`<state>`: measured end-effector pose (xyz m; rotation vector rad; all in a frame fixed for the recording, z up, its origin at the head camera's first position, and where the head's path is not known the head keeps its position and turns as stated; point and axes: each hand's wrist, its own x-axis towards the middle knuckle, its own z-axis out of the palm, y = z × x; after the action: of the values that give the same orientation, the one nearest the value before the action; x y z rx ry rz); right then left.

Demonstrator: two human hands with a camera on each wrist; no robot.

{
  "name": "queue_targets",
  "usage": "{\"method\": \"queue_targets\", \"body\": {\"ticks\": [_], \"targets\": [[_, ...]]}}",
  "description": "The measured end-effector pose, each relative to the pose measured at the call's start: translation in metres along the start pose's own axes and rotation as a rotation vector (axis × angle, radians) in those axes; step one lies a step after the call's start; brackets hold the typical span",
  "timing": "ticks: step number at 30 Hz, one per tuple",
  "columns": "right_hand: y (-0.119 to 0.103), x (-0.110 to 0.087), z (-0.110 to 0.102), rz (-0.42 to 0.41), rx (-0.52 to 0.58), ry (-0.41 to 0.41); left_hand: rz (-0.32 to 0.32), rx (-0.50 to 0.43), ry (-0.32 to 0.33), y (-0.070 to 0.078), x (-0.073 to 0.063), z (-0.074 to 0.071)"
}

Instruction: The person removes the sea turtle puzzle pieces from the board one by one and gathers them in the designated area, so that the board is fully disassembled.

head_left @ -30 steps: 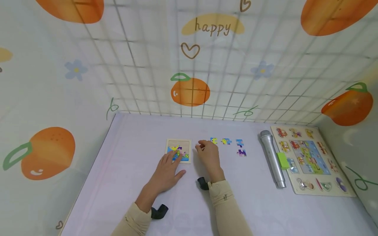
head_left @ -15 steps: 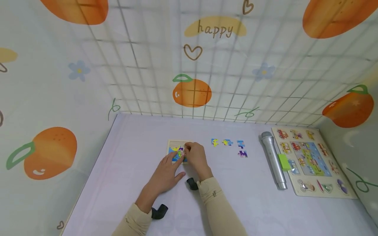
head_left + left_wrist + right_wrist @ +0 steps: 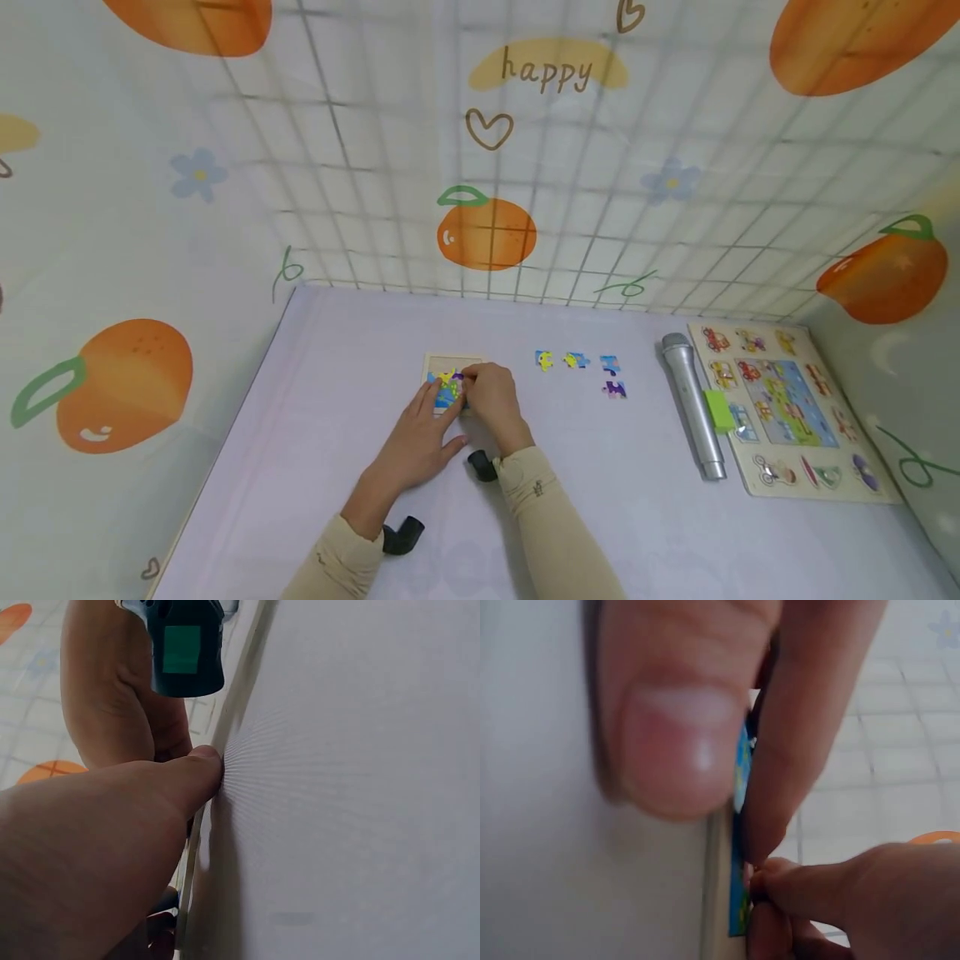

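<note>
A small wooden jigsaw puzzle tray (image 3: pixel 454 357), partly filled with colourful pieces, lies between the hands in the head view. My left hand (image 3: pixel 411 440) rests its fairly straight fingers on the lower left of the tray. In the left wrist view its thumb (image 3: pixel 201 769) touches the white tabletop. My right hand (image 3: pixel 497 402) has curled fingers at the tray's right side, pinching a jigsaw piece mostly hidden by the fingertips. From the right wrist view, the right hand (image 3: pixel 817 900) meets the tray edge, near the left hand's index finger (image 3: pixel 799 742).
Several loose jigsaw pieces (image 3: pixel 576 360) lie right of the tray. Farther right are a silver microphone (image 3: pixel 693 408), a lime-green block (image 3: pixel 719 410) and a large wooden picture board (image 3: pixel 795 408). A printed cloth wall (image 3: pixel 360 225) rises behind the table.
The right hand has moved left from beside the tray onto its right side, carrying the small piece. The left hand has stayed on the tray.
</note>
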<state>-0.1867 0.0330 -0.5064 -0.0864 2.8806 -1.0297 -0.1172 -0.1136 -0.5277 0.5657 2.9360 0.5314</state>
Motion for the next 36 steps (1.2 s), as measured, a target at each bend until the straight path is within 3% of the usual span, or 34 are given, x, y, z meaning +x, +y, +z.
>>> {"method": "queue_targets", "body": {"ticks": [9,13,20,36], "targets": [[-0.004,0.003,0.001,0.099,0.125,-0.033,0.001,-0.001,0.007,0.0,-0.002,-0.005],[-0.004,0.003,0.003,0.126,0.169,0.002,0.007,0.018,0.002,0.0,-0.002,-0.005],[-0.007,0.004,0.009,0.102,0.117,0.088,0.006,0.028,0.007,-0.002,-0.001,-0.005],[0.0,0.009,-0.002,0.16,0.139,0.057,0.0,0.042,-0.016,0.001,0.0,-0.005]]}}
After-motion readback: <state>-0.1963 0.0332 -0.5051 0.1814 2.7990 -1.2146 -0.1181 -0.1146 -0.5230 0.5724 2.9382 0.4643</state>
